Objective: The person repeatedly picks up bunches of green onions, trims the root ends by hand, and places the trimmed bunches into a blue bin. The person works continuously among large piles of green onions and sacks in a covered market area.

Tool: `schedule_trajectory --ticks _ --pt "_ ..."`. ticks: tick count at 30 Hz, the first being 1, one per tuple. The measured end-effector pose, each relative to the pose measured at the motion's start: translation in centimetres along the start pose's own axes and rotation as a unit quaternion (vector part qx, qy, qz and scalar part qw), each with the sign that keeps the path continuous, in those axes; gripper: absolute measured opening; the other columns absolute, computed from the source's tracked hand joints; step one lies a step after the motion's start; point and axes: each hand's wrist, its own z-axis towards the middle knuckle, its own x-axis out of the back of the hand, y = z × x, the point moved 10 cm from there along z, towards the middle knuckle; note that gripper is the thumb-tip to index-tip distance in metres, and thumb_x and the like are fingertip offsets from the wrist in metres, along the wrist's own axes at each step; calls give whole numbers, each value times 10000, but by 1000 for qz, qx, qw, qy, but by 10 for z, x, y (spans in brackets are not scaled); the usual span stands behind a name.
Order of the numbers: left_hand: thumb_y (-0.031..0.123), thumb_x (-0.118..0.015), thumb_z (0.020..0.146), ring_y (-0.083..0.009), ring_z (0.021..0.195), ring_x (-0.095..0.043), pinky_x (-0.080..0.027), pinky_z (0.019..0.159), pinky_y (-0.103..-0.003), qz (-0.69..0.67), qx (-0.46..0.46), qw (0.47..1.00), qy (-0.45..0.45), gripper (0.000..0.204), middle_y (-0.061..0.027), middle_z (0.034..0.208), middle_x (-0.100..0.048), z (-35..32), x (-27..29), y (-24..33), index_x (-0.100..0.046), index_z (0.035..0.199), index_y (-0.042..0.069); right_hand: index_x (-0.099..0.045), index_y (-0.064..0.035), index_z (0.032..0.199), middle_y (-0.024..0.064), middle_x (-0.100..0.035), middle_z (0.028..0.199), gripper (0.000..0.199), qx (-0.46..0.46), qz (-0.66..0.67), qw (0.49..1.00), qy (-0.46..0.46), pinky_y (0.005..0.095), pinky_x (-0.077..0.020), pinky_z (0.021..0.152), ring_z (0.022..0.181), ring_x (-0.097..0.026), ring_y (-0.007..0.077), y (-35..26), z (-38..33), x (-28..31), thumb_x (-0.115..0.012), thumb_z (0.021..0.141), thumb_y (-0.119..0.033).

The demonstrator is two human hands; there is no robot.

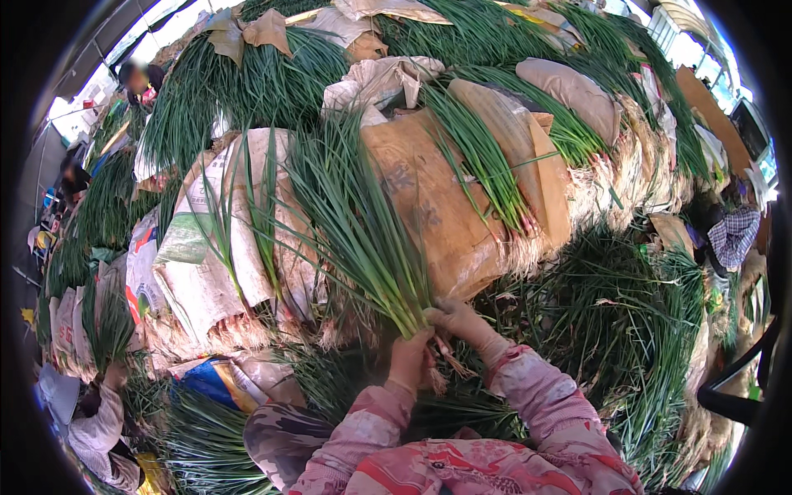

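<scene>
Between the hands: bunch (pixel 363 239) of green onions, leaves fanning up and left, pale root ends at the bottom.
Left hand (pixel 410 360): closed around the bunch just above the roots, from below.
Right hand (pixel 462 323): closed on the same neck of the bunch from the right, touching the left hand; some reddish root ends (pixel 450 356) hang just beneath.
Where the bunch is: held up over loose greens (pixel 610 322), in front of the paper-wrapped bundles (pixel 429 206).
Step in hand: by the look of it, gathering and evening a handful into one bunch; the stalks are already aligned at the roots.
Next move calls for: judging from the grip, keeping the neck squeezed tight with one hand so the other can come free; whether a tie is at hand cannot be told.
Sleeves (pixel 536 396): pink, flowered.
Nearby: another person (pixel 99 429) at lower left, holding a smaller bunch (pixel 107 326).
</scene>
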Motion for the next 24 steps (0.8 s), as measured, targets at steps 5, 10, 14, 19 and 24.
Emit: schedule_trajectory --ticks 5,10,14,19,24 --pt "194 -596 918 -119 390 -472 -350 389 -259 25 -72 997 -1 260 -68 597 -626 -5 -2 14 -654 739 15 -643 -17 993 -1 -622 804 200 -16 111 974 198 256 -453 661 711 -548 100 23 -3 11 -588 992 -209" --pt "166 -577 925 -108 397 -475 -349 387 -240 87 -135 987 -6 222 -72 599 -621 -8 12 15 -654 794 4 -634 -72 930 -7 -575 708 168 39 400 874 273 273 -400 483 526 -474 99 42 -1 54 -556 980 -213" --pt "130 -559 930 -110 398 -478 -355 390 -212 14 -97 995 16 183 -66 604 -616 -44 -3 54 -668 966 -13 -674 -20 954 83 -690 819 209 -99 -13 989 105 326 -517 679 751 -657 198 59 -13 82 -516 968 -156" --pt "114 -571 940 -123 492 -540 -431 452 -240 -28 -87 994 -61 271 -60 684 -626 -44 -10 65 -647 1176 3 -713 -99 1079 98 -724 951 318 -255 -473 663 -521 424 -513 773 891 -682 285 136 -168 29 -614 869 -316" --pt "162 -662 918 -146 564 -594 -497 513 -280 -30 -40 997 -53 224 -74 731 -625 -30 -4 42 -649 1082 10 -683 -152 1145 161 -695 1013 347 21 -409 910 -64 451 -533 787 886 -675 365 14 -55 101 -608 894 -378"
